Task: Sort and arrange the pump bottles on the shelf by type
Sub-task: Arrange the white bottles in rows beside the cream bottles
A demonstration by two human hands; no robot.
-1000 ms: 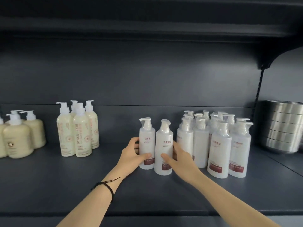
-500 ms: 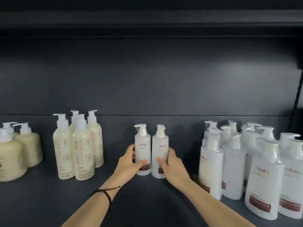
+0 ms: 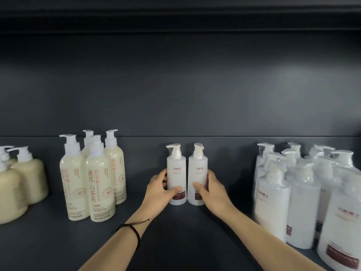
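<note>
Two slim white pump bottles with dark red labels stand upright side by side in the middle of the dark shelf (image 3: pixel 175 241). My left hand (image 3: pixel 159 192) grips the left white bottle (image 3: pixel 176 173) near its base. My right hand (image 3: pixel 213 190) grips the right white bottle (image 3: pixel 198 171) the same way. Both bottles touch the shelf. A crowd of several matching white bottles (image 3: pixel 304 196) stands at the right. Several tall cream bottles (image 3: pixel 91 178) with orange print stand at the left, apart from the pair.
Squat beige pump bottles (image 3: pixel 21 182) sit at the far left. The shelf's back wall (image 3: pixel 195 94) rises behind everything, with another shelf overhead. Bare shelf lies between the cream group and the held pair, and between the pair and the white group.
Both hands slid the two white bottles leftward and back, away from the white group. The view shifted left, so the metal pots at the right dropped out of sight.
</note>
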